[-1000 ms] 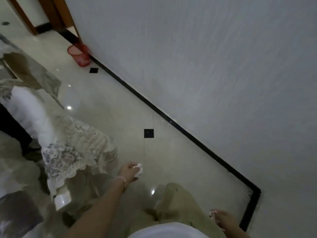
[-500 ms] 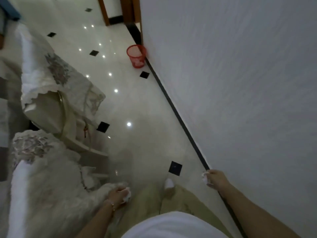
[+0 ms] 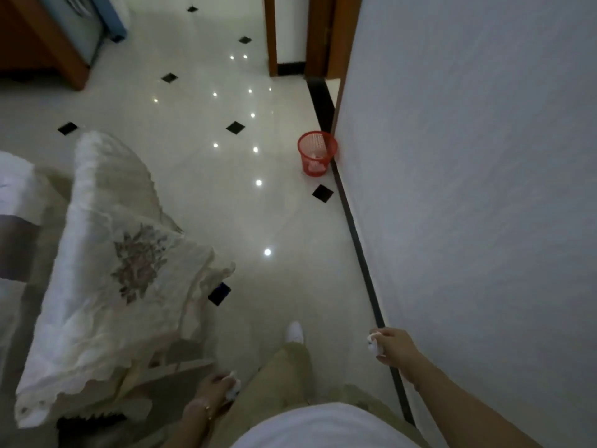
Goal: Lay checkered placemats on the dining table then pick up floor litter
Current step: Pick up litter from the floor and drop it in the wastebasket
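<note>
Person's left hand (image 3: pixel 213 388) curled round a crumpled white tissue (image 3: pixel 233 387), right hand (image 3: pixel 393 346) gripped a second crumpled wad (image 3: pixel 373 344) beside the textured wall (image 3: pixel 468 189), round red mesh bin (image 3: pixel 317 153) stood well ahead on glossy tile floor (image 3: pixel 242 221), scalloped embroidered cover (image 3: pixel 129 270) at left.

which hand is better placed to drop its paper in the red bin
Probably the right hand: it holds its paper by the wall, the side where the bin stands. The left hand is by the chair.

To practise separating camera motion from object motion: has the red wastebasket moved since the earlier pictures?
No. The red wastebasket still stands against the baseboard, beside the same black tile; only the view shifted.
</note>
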A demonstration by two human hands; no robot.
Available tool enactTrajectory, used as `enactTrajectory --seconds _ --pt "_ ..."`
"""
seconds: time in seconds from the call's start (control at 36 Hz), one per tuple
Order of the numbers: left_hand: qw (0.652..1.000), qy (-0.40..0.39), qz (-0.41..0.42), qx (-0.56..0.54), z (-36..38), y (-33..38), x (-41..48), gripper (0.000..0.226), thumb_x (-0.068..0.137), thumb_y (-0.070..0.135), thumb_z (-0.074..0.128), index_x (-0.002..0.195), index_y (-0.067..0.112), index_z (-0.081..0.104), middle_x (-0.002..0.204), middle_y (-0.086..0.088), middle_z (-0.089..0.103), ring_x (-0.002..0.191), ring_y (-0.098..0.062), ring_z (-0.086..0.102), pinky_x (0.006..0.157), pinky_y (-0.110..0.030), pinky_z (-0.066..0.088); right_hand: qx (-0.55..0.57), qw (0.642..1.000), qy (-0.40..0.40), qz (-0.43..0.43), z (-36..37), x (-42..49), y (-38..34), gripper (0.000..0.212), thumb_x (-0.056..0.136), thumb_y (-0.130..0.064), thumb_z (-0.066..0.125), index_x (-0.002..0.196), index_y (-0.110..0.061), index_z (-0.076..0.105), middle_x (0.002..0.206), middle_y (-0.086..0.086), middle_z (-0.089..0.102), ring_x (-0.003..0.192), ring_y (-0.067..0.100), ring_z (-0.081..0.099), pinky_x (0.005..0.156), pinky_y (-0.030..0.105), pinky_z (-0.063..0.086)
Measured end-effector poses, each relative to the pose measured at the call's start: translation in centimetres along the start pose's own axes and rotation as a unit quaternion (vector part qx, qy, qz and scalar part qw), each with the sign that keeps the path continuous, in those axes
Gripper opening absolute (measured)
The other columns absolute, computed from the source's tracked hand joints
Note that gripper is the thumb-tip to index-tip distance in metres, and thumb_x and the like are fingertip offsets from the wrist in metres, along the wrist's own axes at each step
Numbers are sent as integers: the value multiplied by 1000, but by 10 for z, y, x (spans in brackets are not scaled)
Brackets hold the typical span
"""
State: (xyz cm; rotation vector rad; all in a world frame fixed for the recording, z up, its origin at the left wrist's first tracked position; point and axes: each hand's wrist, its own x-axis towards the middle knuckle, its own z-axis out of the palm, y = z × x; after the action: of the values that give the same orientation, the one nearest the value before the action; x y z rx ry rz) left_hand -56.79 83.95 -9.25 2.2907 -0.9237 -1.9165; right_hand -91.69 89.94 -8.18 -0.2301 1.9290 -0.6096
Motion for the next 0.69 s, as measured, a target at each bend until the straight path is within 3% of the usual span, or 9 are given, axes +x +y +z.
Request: enactTrajectory --seconds 0.08,0.22,0.33,0.39,0.47,0.58,0.69 --pt "998 -12 42 -40 4 87 17 25 93 3 52 69 5 59 67 -10 57 61 -23 50 58 -28 41 -40 999 -2 17 -2 21 -25 14 84 -3 63 72 -5 69 68 12 63 59 18 57 50 21 47" --pt "990 -9 105 -94 11 220 51 23 93 3 53 70 10 54 43 1 60 36 -7 54 36 -13 41 -38 998 14 37 -6 56 -70 12 88 -4 60 87 2 70 74 12 61 61 22 53 50 23 42" --pt "984 -21 122 -128 13 298 81 16 91 8 58 76 15 55 70 -5 60 62 -15 57 54 -23 48 -83 995 34 29 -8 89 -114 17 86 2 61 72 2 71 53 11 59 47 16 43 43 20 36" --pt "984 -21 117 -136 11 326 101 16 91 9 59 76 16 56 73 -5 61 65 -16 58 55 -24 48 -83 995 39 40 -8 112 -143 13 85 4 61 80 9 73 74 31 68 54 20 48 41 18 38" --pt "986 -14 108 -129 3 359 134 14 90 10 60 77 15 56 74 -6 62 65 -17 59 55 -24 47 -98 994 36 38 -3 152 -193 16 85 3 62 94 12 71 100 34 67 66 22 52 51 24 38" --pt "992 21 76 -97 -13 386 165 14 91 3 56 78 8 54 71 -13 57 60 -21 54 53 -20 43 -89 994 12 59 3 205 -271 17 88 0 57 97 8 68 82 17 61 59 19 44 50 23 37" --pt "994 57 42 -86 -31 415 189 14 91 -6 51 78 -1 52 58 -11 51 37 -14 49 37 -14 37 -89 996 -5 24 14 259 -369 12 85 -1 59 91 4 69 88 21 67 67 24 57 66 32 50"
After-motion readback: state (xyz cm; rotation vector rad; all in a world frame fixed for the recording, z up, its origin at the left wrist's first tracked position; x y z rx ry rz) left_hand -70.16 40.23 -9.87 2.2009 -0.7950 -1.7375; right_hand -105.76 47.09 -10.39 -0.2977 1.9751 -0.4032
